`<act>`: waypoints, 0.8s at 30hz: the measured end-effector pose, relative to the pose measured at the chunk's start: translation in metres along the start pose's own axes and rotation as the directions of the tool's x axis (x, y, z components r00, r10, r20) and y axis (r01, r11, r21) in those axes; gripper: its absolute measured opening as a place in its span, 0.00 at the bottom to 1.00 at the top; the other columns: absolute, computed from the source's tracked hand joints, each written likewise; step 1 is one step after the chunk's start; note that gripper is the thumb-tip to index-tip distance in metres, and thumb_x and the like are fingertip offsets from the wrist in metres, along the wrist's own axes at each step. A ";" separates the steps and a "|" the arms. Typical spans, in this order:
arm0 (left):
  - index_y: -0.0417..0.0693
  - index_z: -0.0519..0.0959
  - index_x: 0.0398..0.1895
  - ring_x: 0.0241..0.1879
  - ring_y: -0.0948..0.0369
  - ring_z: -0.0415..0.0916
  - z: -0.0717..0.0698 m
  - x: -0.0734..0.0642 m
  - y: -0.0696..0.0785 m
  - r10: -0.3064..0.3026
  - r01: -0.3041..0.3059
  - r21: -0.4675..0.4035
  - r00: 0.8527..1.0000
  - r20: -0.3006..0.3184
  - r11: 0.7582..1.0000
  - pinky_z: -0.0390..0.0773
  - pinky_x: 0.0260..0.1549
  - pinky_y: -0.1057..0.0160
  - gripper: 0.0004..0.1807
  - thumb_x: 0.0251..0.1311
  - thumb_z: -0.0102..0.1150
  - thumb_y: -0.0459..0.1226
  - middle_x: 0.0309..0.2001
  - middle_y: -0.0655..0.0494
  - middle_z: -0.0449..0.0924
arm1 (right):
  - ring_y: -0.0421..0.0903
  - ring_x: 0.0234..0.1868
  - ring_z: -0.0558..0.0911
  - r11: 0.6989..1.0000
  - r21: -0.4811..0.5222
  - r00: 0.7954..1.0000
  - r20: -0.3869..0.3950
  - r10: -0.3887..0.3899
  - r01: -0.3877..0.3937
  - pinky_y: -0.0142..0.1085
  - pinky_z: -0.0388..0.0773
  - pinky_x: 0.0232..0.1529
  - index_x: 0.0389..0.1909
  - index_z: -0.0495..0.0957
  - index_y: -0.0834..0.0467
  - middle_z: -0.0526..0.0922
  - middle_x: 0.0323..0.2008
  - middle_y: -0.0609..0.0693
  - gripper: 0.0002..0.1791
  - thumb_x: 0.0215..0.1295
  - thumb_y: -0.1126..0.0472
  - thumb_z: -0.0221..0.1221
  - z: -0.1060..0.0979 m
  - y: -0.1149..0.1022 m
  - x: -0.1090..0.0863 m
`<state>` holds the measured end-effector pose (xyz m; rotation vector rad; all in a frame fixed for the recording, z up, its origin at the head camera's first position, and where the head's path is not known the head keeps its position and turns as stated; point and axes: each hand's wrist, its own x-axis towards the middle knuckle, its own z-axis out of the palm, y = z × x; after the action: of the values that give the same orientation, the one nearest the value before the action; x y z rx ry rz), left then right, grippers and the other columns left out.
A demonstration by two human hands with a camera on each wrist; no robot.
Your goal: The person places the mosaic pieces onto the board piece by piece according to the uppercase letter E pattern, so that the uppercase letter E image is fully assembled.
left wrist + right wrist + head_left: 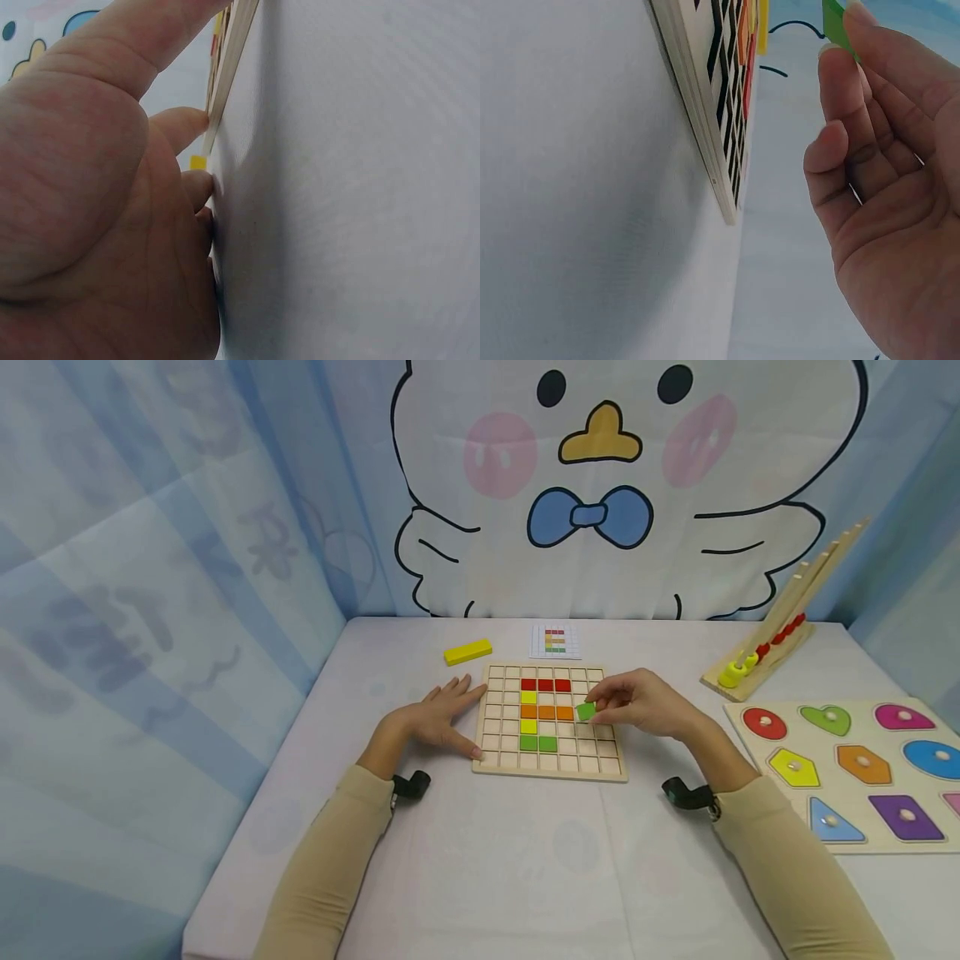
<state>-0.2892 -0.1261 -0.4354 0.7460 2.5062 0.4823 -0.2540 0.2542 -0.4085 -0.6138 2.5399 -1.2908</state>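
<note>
A wooden grid board lies on the table with square tiles in it: a red row at the top, single yellow squares, an orange row and two green tiles. Between thumb and fingertips, my right hand pinches a green square tile, held above the board's right side. In the right wrist view that green tile shows past the fingertips, apart from the grid. My left hand rests with spread fingers on the table, its thumb and a fingertip at the board's left edge.
Behind the board lie a yellow bar and a pattern card printed with coloured squares. To the right stand a wooden bead rack with red and yellow beads, and a shape puzzle board with knobbed pieces.
</note>
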 end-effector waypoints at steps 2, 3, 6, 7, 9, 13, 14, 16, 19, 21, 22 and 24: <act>0.64 0.39 0.86 0.85 0.52 0.21 0.000 0.000 0.000 -0.001 0.001 0.001 1.000 0.000 1.000 0.28 0.82 0.46 0.67 0.51 0.71 0.67 0.86 0.49 0.25 | 0.46 0.34 0.78 1.000 -0.029 1.000 0.009 0.006 -0.006 0.29 0.76 0.33 0.46 0.87 0.59 0.82 0.33 0.53 0.15 0.59 0.61 0.76 0.003 -0.002 0.001; 0.64 0.39 0.86 0.85 0.52 0.21 0.000 0.000 0.000 -0.001 0.001 0.001 1.000 0.000 1.000 0.28 0.82 0.46 0.67 0.51 0.71 0.67 0.86 0.49 0.25 | 0.46 0.34 0.78 0.999 -0.048 1.000 0.016 0.006 -0.006 0.29 0.75 0.33 0.45 0.88 0.59 0.82 0.32 0.53 0.14 0.59 0.61 0.76 0.005 -0.003 0.001; 0.64 0.39 0.86 0.85 0.52 0.21 0.000 0.000 -0.001 -0.001 0.001 0.002 1.000 -0.001 1.000 0.27 0.82 0.46 0.67 0.51 0.71 0.67 0.86 0.49 0.24 | 0.47 0.33 0.77 0.995 -0.102 0.999 0.055 0.003 0.002 0.30 0.73 0.32 0.42 0.88 0.57 0.81 0.29 0.51 0.12 0.58 0.61 0.76 0.010 -0.006 0.003; 0.64 0.39 0.86 0.85 0.52 0.21 0.000 0.000 -0.001 -0.001 0.001 0.002 1.000 -0.001 1.000 0.27 0.82 0.46 0.67 0.51 0.71 0.67 0.86 0.49 0.24 | 0.47 0.33 0.77 0.993 -0.116 0.997 0.071 0.005 0.003 0.30 0.72 0.31 0.42 0.88 0.57 0.80 0.28 0.50 0.12 0.58 0.60 0.77 0.012 -0.006 0.004; 0.64 0.39 0.86 0.85 0.52 0.21 0.000 0.000 -0.001 0.001 -0.001 0.002 1.000 -0.002 1.000 0.27 0.82 0.46 0.67 0.51 0.71 0.67 0.86 0.49 0.24 | 0.47 0.32 0.76 0.990 -0.143 0.995 0.101 0.003 0.012 0.30 0.72 0.31 0.41 0.88 0.56 0.80 0.27 0.48 0.12 0.57 0.59 0.77 0.016 -0.008 0.005; 0.64 0.39 0.86 0.85 0.52 0.21 0.000 0.000 -0.001 0.002 -0.002 0.001 1.000 -0.003 1.000 0.27 0.82 0.46 0.68 0.51 0.71 0.67 0.86 0.49 0.25 | 0.46 0.31 0.77 0.987 -0.160 0.988 0.151 0.014 0.011 0.30 0.73 0.31 0.40 0.88 0.56 0.80 0.26 0.47 0.13 0.56 0.59 0.78 0.023 -0.010 0.007; 0.64 0.39 0.86 0.85 0.52 0.21 0.000 0.000 -0.001 0.003 -0.003 0.000 1.000 -0.004 1.000 0.27 0.82 0.46 0.68 0.51 0.71 0.67 0.86 0.49 0.25 | 0.45 0.31 0.77 0.987 -0.162 0.987 0.159 0.015 0.011 0.29 0.74 0.31 0.39 0.88 0.57 0.81 0.26 0.46 0.12 0.56 0.59 0.78 0.025 -0.010 0.007; 0.64 0.39 0.86 0.85 0.52 0.21 0.001 0.000 -0.001 0.003 -0.003 -0.002 1.000 -0.005 1.000 0.27 0.82 0.46 0.68 0.51 0.72 0.67 0.86 0.49 0.25 | 0.45 0.31 0.77 0.986 -0.167 0.985 0.173 0.020 0.010 0.29 0.75 0.32 0.39 0.88 0.57 0.81 0.26 0.46 0.12 0.56 0.60 0.77 0.028 -0.011 0.008; 0.64 0.39 0.86 0.85 0.52 0.21 0.000 0.000 0.000 0.002 -0.002 -0.002 1.000 -0.004 1.000 0.27 0.82 0.46 0.68 0.51 0.72 0.67 0.86 0.50 0.25 | 0.45 0.31 0.78 0.985 -0.172 0.983 0.183 0.015 0.017 0.30 0.76 0.32 0.39 0.87 0.58 0.81 0.27 0.46 0.11 0.57 0.61 0.77 0.031 -0.012 0.008; 0.64 0.39 0.86 0.85 0.52 0.21 0.000 0.000 0.001 -0.001 0.001 -0.003 1.000 -0.002 1.000 0.27 0.82 0.46 0.68 0.51 0.72 0.67 0.86 0.50 0.25 | 0.45 0.31 0.78 0.983 -0.180 0.983 0.185 0.011 0.023 0.30 0.76 0.32 0.39 0.87 0.58 0.81 0.27 0.46 0.11 0.57 0.61 0.77 0.033 -0.012 0.008; 0.64 0.39 0.86 0.85 0.52 0.21 0.000 0.000 0.001 0.000 0.000 -0.002 1.000 -0.002 1.000 0.27 0.82 0.46 0.68 0.51 0.72 0.67 0.86 0.50 0.25 | 0.45 0.31 0.78 0.983 -0.180 0.983 0.185 0.011 0.023 0.30 0.76 0.32 0.38 0.87 0.58 0.81 0.27 0.46 0.11 0.57 0.62 0.77 0.034 -0.013 0.008; 0.64 0.39 0.86 0.85 0.52 0.21 -0.001 0.000 0.001 -0.002 0.002 -0.002 1.000 0.000 1.000 0.27 0.82 0.46 0.68 0.51 0.72 0.67 0.86 0.50 0.24 | 0.45 0.31 0.78 0.983 -0.180 0.983 0.185 0.016 0.018 0.30 0.76 0.31 0.39 0.87 0.58 0.81 0.27 0.46 0.11 0.57 0.62 0.77 0.035 -0.013 0.008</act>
<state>-0.2886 -0.1256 -0.4343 0.7432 2.5056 0.4842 -0.2444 0.2189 -0.4180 -0.7354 2.5174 -0.9584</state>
